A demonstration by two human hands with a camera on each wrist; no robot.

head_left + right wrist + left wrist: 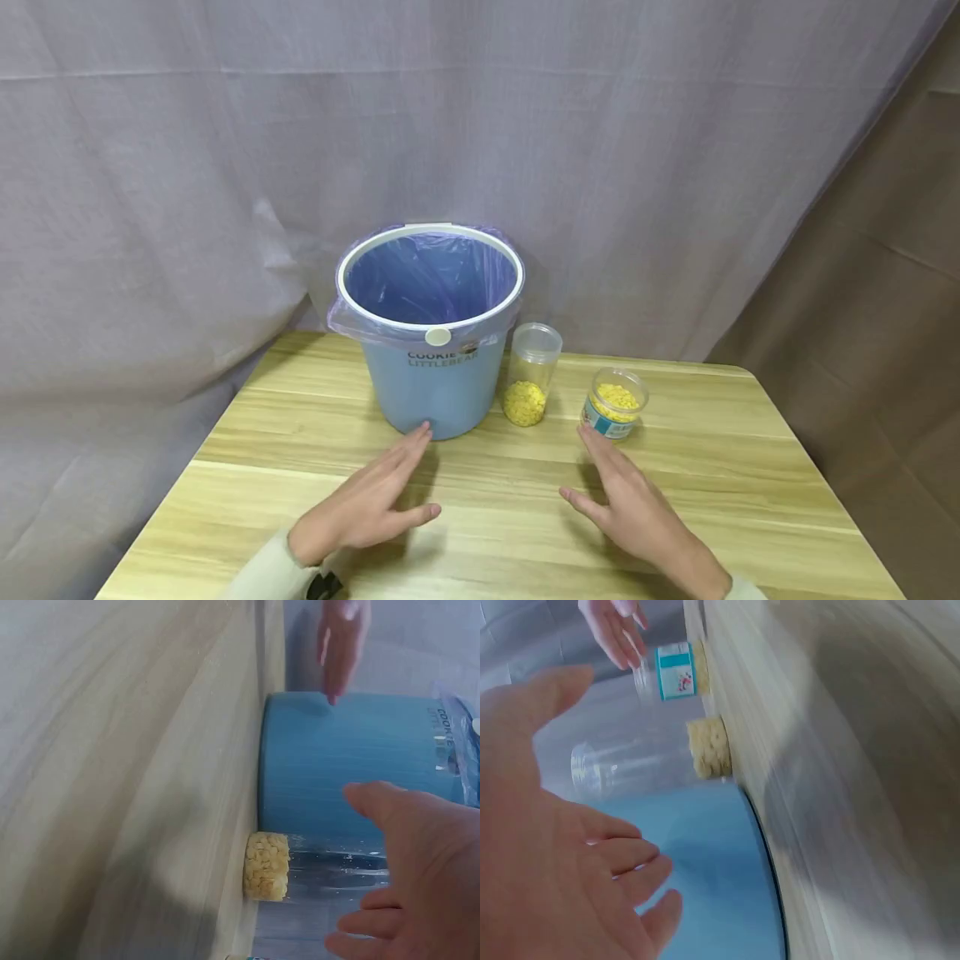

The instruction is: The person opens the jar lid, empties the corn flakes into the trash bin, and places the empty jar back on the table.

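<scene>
My left hand [367,504] hovers over the table in front of a blue bucket [438,387], fingers extended and thumb apart, holding nothing. To the right, my right hand [633,508] is held out likewise, its fingertips near a short clear jar [611,404] with a teal label and yellow bits inside. Between bucket and jar stands a tall clear canister [532,367], its lower part filled with yellow pieces. In the left wrist view the palm of the left hand [577,855] faces the canister and bucket. The right wrist view shows the right hand [420,862] beside the canister, apparently touching nothing.
The bucket has a white rim [352,312] and a thin purple plastic bag [442,275] lining it. All containers stand near the back of a light wooden table [480,492]. A grey curtain [600,167] hangs right behind them.
</scene>
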